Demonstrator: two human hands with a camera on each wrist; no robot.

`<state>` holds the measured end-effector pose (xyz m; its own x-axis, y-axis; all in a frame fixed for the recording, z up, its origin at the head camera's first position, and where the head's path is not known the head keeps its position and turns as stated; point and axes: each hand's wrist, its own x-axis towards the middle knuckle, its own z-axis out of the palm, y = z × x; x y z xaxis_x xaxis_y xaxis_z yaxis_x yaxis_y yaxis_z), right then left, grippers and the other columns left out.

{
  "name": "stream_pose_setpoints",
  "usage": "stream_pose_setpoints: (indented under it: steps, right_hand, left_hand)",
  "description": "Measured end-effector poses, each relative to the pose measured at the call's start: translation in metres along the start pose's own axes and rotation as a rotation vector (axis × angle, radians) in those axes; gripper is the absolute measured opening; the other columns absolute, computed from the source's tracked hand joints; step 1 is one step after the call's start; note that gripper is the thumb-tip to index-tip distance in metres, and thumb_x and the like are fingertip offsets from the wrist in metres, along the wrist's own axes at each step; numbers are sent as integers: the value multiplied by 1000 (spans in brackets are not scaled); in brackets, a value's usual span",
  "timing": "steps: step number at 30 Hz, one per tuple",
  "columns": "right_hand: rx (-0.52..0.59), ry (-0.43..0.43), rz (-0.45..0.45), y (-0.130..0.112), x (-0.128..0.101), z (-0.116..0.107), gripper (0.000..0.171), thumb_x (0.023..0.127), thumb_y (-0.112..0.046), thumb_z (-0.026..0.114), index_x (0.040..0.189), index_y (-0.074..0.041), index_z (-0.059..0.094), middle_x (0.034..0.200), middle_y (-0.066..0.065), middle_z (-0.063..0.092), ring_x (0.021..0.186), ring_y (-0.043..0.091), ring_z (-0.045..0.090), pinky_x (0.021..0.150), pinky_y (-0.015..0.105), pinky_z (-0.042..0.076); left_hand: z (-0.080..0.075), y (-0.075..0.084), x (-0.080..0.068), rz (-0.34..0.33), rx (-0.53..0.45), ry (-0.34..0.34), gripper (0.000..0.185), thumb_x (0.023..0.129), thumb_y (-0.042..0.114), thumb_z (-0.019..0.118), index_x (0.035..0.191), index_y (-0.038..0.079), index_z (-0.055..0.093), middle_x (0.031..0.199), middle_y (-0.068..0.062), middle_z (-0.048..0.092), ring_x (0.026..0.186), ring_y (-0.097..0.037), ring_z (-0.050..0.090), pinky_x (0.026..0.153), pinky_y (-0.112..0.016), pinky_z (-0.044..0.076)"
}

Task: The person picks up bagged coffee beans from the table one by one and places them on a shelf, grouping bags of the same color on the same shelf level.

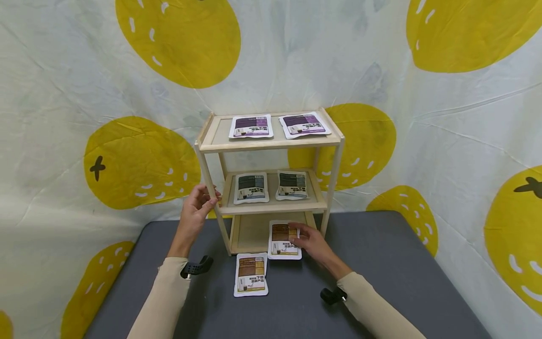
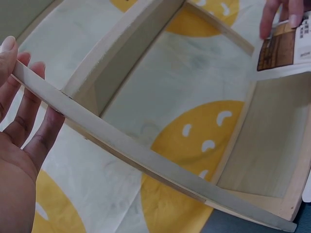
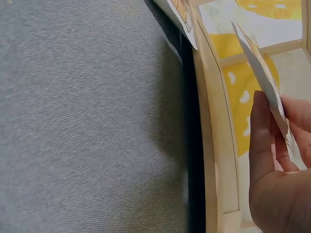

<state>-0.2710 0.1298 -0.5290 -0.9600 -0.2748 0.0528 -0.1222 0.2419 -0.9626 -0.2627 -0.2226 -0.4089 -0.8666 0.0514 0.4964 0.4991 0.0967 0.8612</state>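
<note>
My left hand (image 1: 196, 205) grips the left front post of a light wooden three-tier shelf (image 1: 271, 209), thumb on one side and fingers behind, at about middle-tier height. The left wrist view shows the post (image 2: 121, 128) running down from those fingers. With my right hand (image 1: 311, 242) I pinch a white pouch with a brown label (image 1: 284, 240) by its right edge, in front of the bottom tier. Edge-on in the right wrist view, this pouch (image 3: 265, 77) stands between thumb and fingers, tilted above the shelf frame. A matching brown-label pouch (image 1: 251, 275) lies flat on the table before the shelf.
Two purple-label pouches, left (image 1: 251, 126) and right (image 1: 304, 124), lie on the top tier. Two dark-green-label pouches, left (image 1: 251, 188) and right (image 1: 292, 185), are on the middle tier. The grey table (image 1: 381, 273) backs onto a fruit-print cloth (image 1: 271, 56).
</note>
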Motion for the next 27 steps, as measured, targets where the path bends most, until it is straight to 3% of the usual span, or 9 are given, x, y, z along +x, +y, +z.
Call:
stream_pose_setpoints:
  steps: [7,16,22,27]
  right_hand:
    - [-22,0,-31,-5,7,2,49,96,-16,71,143,-14,58,146,9,57,118,27,60,88,34,50]
    - [-67,49,-22,-6,15,6,48,96,-15,71,143,-18,59,144,9,58,96,22,64,76,34,52]
    - [-77,102,3,-4,23,7,47,97,-10,69,143,-14,59,141,12,57,107,28,58,76,32,49]
    - [-80,153,49,-4,27,8,46,98,-10,66,143,-15,59,135,14,58,106,28,55,74,32,47]
  left_hand:
    - [-1,-1,0,0,1,5,30,101,7,61,130,3,53,114,-20,61,105,-23,65,89,-27,54]
    - [0,-1,0,3,4,5,31,101,6,62,130,3,54,114,-20,62,105,-23,65,89,-28,55]
    - [1,1,0,-2,-20,-1,30,101,5,61,129,2,53,114,-23,61,108,-31,65,90,-28,55]
    - [1,0,0,5,-20,-1,29,100,5,61,128,1,53,114,-24,61,107,-24,66,92,-27,54]
